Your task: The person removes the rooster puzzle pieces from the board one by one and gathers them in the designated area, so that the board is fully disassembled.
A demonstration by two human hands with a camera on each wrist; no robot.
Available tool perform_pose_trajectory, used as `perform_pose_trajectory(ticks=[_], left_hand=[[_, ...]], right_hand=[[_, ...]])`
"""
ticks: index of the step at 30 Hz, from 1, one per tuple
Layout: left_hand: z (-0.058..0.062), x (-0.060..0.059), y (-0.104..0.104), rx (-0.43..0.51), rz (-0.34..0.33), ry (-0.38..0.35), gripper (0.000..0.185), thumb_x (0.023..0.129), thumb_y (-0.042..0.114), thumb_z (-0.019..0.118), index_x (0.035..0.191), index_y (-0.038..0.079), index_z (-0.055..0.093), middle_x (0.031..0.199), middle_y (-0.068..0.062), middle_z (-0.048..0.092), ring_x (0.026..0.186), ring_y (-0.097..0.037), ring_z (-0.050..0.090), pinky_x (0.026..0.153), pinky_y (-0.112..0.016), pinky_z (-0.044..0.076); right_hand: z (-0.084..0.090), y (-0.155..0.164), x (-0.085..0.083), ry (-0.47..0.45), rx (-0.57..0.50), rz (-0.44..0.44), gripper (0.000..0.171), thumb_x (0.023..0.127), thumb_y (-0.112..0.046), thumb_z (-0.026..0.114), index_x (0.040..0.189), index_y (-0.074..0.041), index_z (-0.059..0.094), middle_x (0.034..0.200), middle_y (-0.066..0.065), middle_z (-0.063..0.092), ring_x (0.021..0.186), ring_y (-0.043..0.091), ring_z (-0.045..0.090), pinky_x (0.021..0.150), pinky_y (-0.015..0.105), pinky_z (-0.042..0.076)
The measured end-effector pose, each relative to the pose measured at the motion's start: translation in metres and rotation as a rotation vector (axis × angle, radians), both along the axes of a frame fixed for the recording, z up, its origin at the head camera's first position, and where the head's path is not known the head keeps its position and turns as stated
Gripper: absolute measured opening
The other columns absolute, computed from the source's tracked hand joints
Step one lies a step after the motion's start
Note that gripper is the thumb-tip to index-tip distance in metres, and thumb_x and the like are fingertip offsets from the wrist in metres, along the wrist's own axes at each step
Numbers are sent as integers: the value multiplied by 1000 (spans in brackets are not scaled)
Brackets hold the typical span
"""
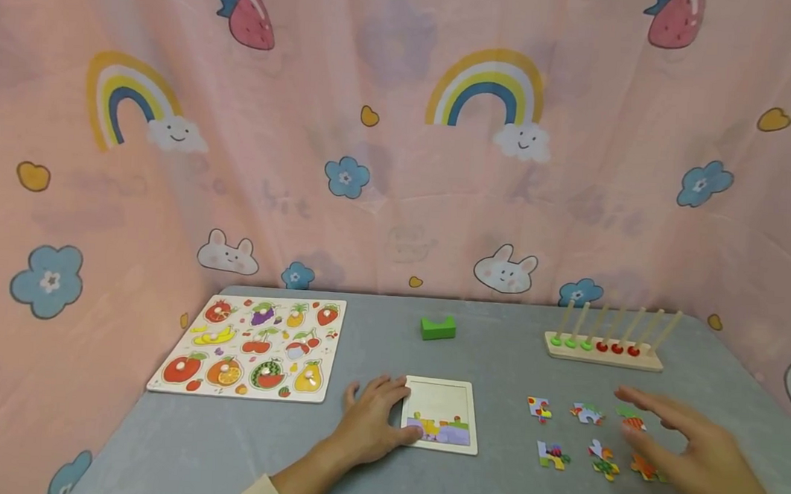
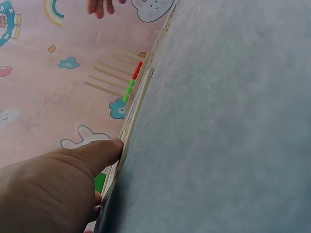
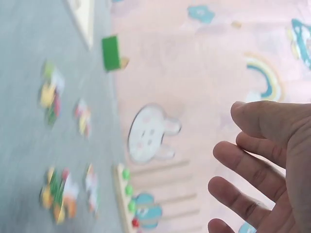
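Observation:
My left hand [image 1: 374, 419] grips the left side of a small square wooden puzzle tray [image 1: 439, 382], its thumb over the lower left part and its fingers at the upper left edge. Along the tray's bottom lies a row of fitted jigsaw pieces [image 1: 454, 434], purple and yellow; bare wood shows above them. In the left wrist view the thumb [image 2: 104, 151] presses on the tray's edge. My right hand [image 1: 700, 461] is over the rightmost loose pieces, thumb and fingers apart with nothing between them. It partly hides an orange jigsaw piece [image 1: 646, 469]; a green-and-red-striped piece [image 1: 632, 419] lies near its fingertips.
Several other jigsaw pieces [image 1: 588, 414] lie spread between tray and right hand. A fruit peg puzzle board [image 1: 242, 347] lies at the left. Behind the tray stands a green notched block [image 1: 438, 328]. A wooden peg rack with green and red beads [image 1: 603, 350] stands back right, before a pink curtain [image 1: 396, 232].

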State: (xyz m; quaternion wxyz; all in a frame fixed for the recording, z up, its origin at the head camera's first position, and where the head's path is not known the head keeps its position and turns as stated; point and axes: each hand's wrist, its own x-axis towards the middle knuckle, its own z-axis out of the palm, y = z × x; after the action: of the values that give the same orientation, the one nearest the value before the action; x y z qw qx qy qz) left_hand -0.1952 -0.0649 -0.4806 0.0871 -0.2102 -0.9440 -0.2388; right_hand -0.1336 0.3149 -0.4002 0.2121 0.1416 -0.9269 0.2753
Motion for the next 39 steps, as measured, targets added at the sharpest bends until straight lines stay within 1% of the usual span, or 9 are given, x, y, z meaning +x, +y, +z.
perform_pose_trajectory(ticks=[4, 8, 11, 17, 24, 26, 33, 35, 39], left_hand=[[0, 0, 0, 1, 1, 4, 59, 67, 53, 64, 113, 16, 57, 125, 6, 45, 118, -20, 33, 87, -57, 10], [1, 1, 0, 3, -2, 9, 59, 67, 53, 64, 112, 16, 57, 125, 6, 46, 118, -20, 34, 87, -57, 10], [1, 1, 0, 2, -3, 10, 59, 67, 52, 64, 112, 16, 57, 125, 5, 46, 118, -20, 34, 87, -57, 10], [0, 0, 0, 4, -10, 2, 61, 67, 55, 63, 113, 16, 57, 125, 5, 45, 118, -21, 33, 87, -58, 10], [1, -2, -2, 38, -29, -32, 64, 64, 55, 65, 114, 15, 57, 125, 5, 46, 118, -21, 33, 87, -57, 9], [2, -3, -2, 50, -37, -53, 65, 63, 53, 66, 114, 14, 58, 125, 4, 46, 118, -21, 33, 87, -57, 8], [4, -4, -4, 37, -51, -83, 68, 59, 51, 70, 114, 13, 57, 126, 3, 45, 120, -21, 31, 88, -58, 8], [4, -4, -5, 38, -53, -86, 68, 59, 51, 70, 114, 13, 57, 126, 3, 45, 120, -21, 31, 88, -58, 7], [4, -4, -5, 39, -54, -88, 69, 59, 51, 71, 115, 13, 57, 126, 3, 45, 120, -22, 30, 88, -57, 7]], right_hand=[[10, -19, -3, -9, -62, 60, 50, 73, -18, 70, 119, -26, 53, 112, -9, 54, 102, -6, 40, 73, 7, 29], [13, -36, -7, -7, -127, 128, 50, 72, -13, 70, 118, -24, 54, 113, -5, 54, 106, 1, 41, 78, 8, 27], [14, -49, -11, 25, -148, 180, 51, 70, -11, 71, 118, -22, 54, 112, -5, 55, 105, 4, 44, 80, 9, 28], [15, -74, -19, 104, -146, 279, 52, 69, -8, 72, 118, -18, 55, 111, -1, 56, 104, 7, 46, 83, 11, 29], [13, -97, -26, 45, -157, 270, 48, 73, -17, 70, 118, -24, 53, 115, -5, 53, 108, 10, 44, 85, 13, 28], [12, -102, -27, 38, -168, 288, 48, 74, -17, 69, 118, -23, 53, 115, -5, 53, 108, 12, 44, 85, 15, 30], [6, -119, -36, 101, -184, 363, 46, 74, -15, 69, 117, -16, 55, 113, -2, 53, 104, 15, 47, 83, 22, 36], [4, -124, -38, 91, -192, 363, 45, 74, -16, 69, 116, -16, 55, 113, -3, 53, 104, 15, 47, 83, 24, 36], [0, -133, -42, 87, -194, 371, 43, 75, -17, 68, 116, -16, 56, 111, -5, 52, 102, 13, 46, 77, 29, 39]])
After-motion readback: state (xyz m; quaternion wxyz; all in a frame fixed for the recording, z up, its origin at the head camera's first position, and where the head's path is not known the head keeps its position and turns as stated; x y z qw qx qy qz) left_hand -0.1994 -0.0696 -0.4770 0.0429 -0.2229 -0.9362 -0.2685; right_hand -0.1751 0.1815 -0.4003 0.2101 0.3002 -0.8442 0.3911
